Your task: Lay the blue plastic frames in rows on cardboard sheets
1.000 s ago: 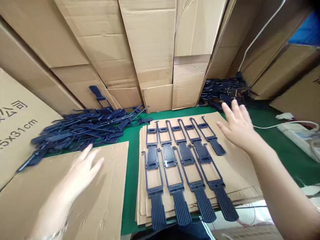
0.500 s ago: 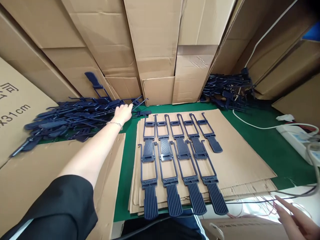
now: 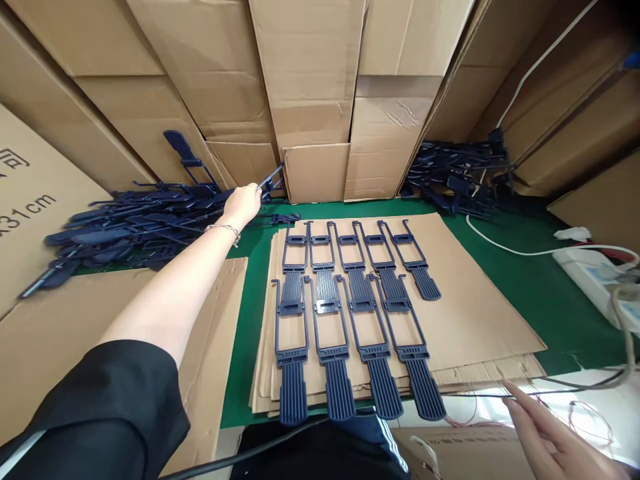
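Note:
My left hand [image 3: 241, 205] is stretched out over the far end of a heap of dark blue plastic frame parts [image 3: 145, 227], its fingers closed around a thin rod of one part [image 3: 270, 179]. My right hand [image 3: 550, 433] hangs low at the bottom right, fingers apart and empty, near loose thin wires [image 3: 565, 400]. Two rows of matching dark blue parts [image 3: 363, 300] lie flat and side by side on a stack of brown cardboard sheets [image 3: 480, 313]. One part in the lower row carries a small silver piece [image 3: 327, 307].
A second heap of blue parts [image 3: 455, 177] lies at the back right, against tall cardboard boxes [image 3: 310, 73]. A green mat [image 3: 500, 267] lies under the stack. A loose cardboard sheet [image 3: 210, 327] is on the left, and a white power strip [image 3: 595, 280] with a cable is on the right.
My left hand has moved from above the left cardboard sheet to the heap and closed on a rod. My right hand has left the laid-out parts for the bottom right.

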{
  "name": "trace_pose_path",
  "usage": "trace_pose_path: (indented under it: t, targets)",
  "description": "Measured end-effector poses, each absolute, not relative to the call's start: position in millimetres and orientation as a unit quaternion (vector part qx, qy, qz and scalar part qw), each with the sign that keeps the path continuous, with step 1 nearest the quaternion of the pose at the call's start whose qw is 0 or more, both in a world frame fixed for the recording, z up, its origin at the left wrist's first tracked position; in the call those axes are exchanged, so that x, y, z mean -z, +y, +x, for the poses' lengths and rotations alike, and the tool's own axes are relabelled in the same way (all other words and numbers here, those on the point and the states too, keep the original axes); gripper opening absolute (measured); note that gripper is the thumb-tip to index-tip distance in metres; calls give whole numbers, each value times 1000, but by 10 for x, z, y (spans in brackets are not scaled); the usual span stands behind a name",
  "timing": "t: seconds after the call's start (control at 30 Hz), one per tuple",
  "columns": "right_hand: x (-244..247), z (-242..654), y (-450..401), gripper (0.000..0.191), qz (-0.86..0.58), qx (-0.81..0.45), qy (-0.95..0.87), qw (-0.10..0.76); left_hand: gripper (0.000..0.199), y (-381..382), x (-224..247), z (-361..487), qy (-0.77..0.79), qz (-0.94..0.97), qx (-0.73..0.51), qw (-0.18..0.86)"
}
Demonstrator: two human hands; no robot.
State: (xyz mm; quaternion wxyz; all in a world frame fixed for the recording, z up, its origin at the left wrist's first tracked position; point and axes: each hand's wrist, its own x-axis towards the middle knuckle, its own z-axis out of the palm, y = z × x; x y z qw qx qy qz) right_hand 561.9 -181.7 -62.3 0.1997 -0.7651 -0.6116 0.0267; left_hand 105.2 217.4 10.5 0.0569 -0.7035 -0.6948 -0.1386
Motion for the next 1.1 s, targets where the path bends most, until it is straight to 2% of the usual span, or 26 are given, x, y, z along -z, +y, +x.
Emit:
trace_pose_path:
  t: [0.07,0.2,0.3,0.37,0.43,0.5,0.6,0.73,0.9,1.0,1.1]
  targets:
    - [579,5429,-1723,34,-737,-8,-637,226,37,2150,-188,1067,-701,-695,152,43]
    - [407,5006,-1499,27,-662,-31,-670,334,30,2094,-325,1012,-692,-697,188,17]
    - [219,4748,-1456,26,-621,-169,-632,432,24,2057,-408,926,-667,-679,288,-106]
    - [96,4603,-1480,30,-559,-290,-574,523,24,1993,-487,894,-641,-634,383,-201]
    - [2,4472,-1487,31,-491,-358,-523,598,25,1872,-605,917,-609,-591,463,-257]
    - [-45,4360,-1445,28,-459,-373,-485,644,27,1684,-758,1020,-567,-571,512,-301]
    - [-42,4223,-1310,24,-487,-336,-415,691,39,1295,-981,1350,-503,-573,486,-427]
    - [-24,4044,-1116,26,-541,-273,-400,687,31,669,-1051,1992,-487,-528,427,-550]
    - [-91,3763,-907,53,-520,-287,-495,634,24,30,-814,2536,-352,-452,350,-741]
    - [-141,3604,-829,63,-504,-262,-517,640,24,-164,-673,2595,-322,-370,370,-789]
    - [-160,3486,-804,72,-498,-273,-542,620,31,-241,-560,2535,-332,-324,406,-788]
